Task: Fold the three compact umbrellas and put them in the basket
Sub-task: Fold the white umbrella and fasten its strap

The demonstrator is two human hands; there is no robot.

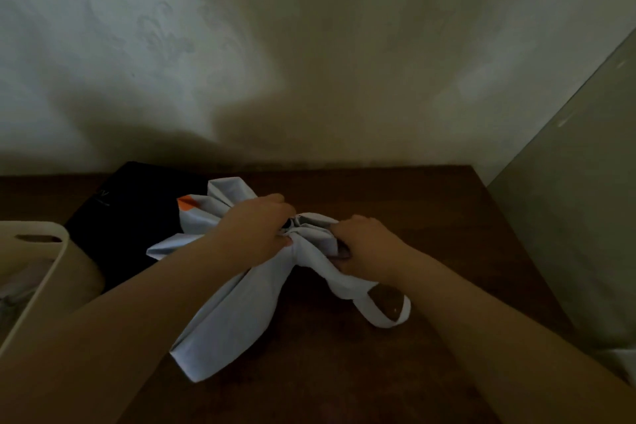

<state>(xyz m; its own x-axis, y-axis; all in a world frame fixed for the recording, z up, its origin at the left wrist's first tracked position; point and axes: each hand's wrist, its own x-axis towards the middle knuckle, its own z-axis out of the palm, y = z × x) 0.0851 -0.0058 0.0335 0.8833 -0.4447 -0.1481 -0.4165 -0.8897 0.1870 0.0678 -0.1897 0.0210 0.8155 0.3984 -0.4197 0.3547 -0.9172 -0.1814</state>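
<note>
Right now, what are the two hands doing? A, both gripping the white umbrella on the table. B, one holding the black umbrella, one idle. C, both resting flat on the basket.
A: the left hand and right hand both bunch the white umbrella fabric over the table.

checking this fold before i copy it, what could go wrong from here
1. The pale grey fabric umbrella is gathered only at its middle by the left hand and right hand; the loose panels may splay again.
2. Its strap loop lies free and could snag.
</note>
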